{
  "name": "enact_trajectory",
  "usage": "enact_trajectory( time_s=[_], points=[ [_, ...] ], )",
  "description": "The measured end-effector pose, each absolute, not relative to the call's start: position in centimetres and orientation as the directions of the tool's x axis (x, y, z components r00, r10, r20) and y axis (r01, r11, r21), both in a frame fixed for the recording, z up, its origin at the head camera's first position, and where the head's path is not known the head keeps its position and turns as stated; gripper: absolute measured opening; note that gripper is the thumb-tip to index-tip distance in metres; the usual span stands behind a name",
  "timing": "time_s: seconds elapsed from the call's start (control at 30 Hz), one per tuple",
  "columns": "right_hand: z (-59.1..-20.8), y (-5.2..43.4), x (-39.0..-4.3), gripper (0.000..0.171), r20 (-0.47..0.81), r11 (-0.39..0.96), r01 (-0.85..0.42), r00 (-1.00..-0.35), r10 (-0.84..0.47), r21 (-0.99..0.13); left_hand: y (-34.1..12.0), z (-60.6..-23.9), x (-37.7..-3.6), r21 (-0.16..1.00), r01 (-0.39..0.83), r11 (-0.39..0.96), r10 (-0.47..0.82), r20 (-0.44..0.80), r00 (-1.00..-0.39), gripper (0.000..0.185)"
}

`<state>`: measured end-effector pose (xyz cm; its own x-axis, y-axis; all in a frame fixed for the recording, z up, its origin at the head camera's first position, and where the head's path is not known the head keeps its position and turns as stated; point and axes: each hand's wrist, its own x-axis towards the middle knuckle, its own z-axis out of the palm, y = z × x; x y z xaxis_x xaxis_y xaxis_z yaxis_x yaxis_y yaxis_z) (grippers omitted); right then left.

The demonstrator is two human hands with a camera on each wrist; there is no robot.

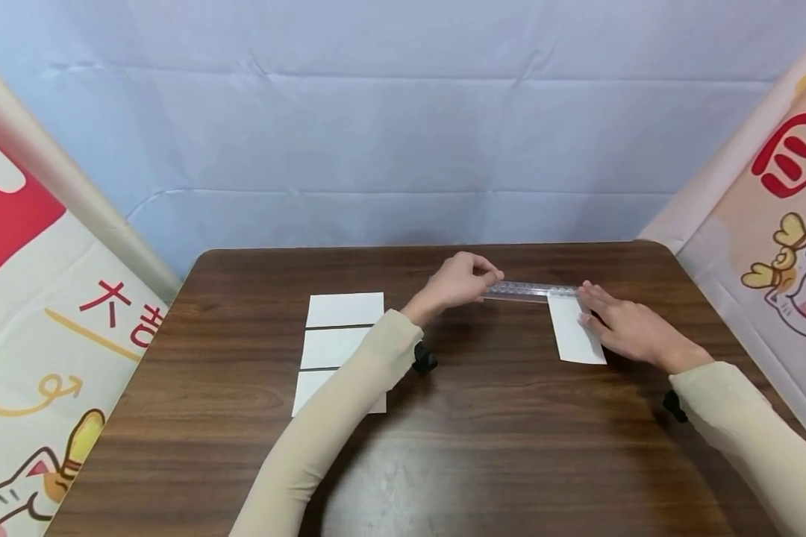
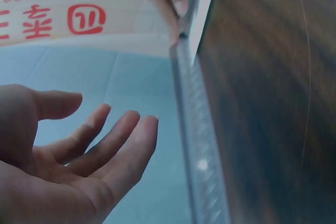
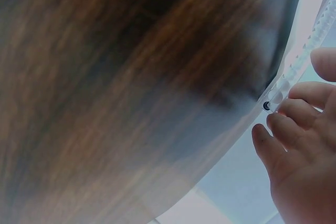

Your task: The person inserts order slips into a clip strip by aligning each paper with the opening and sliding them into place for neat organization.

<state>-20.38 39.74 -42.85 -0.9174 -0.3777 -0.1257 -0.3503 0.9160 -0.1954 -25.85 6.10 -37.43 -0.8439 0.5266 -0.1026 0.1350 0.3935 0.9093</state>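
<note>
Right hand (image 1: 628, 328) flat on paper slip (image 1: 574, 335), grip spread, left hand (image 1: 458, 282) loosely open by clear ruler (image 1: 527, 291)

Only the printed banners carried writing. The left banner (image 1: 54, 298) showed red characters, one reading 大, the next cut off by the table. The right banner (image 1: 779, 194) bore a red rounded emblem resembling 回. The ruler's (image 1: 530, 291) markings were too blurred to read.

Clear plastic ruler (image 1: 530, 291) — matt paper slip (image 1: 575, 334) — wood-grain table (image 1: 497, 447).
</note>
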Motion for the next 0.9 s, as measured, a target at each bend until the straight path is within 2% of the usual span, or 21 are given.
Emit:
enact_trajectory(
  time_s=[0.37, 0.73, 0.9],
  points=[
    [-43.0, 39.9, -20.5, 0.067, -0.121, 0.916, -0.352, -0.918, -0.378, -0.191, 2.0, -35.0, -26.7, 0.725, 0.360, 0.587, 0.510, 0.014, -0.860, 0.040],
    [-42.4, 40.1, -20.6, 0.068, -0.124, 0.923, -0.337, -0.924, -0.363, -0.186, -2.7, -35.5, -27.2, 0.678, 0.404, 0.614, 0.503, 0.058, -0.862, 0.050],
    [-42.9, 39.6, -20.6, 0.069, -0.137, 0.926, -0.330, -0.924, -0.357, -0.185, -5.2, -36.5, -26.8, 0.573, 0.461, 0.677, 0.525, 0.063, -0.849, 0.061]
  ],
)
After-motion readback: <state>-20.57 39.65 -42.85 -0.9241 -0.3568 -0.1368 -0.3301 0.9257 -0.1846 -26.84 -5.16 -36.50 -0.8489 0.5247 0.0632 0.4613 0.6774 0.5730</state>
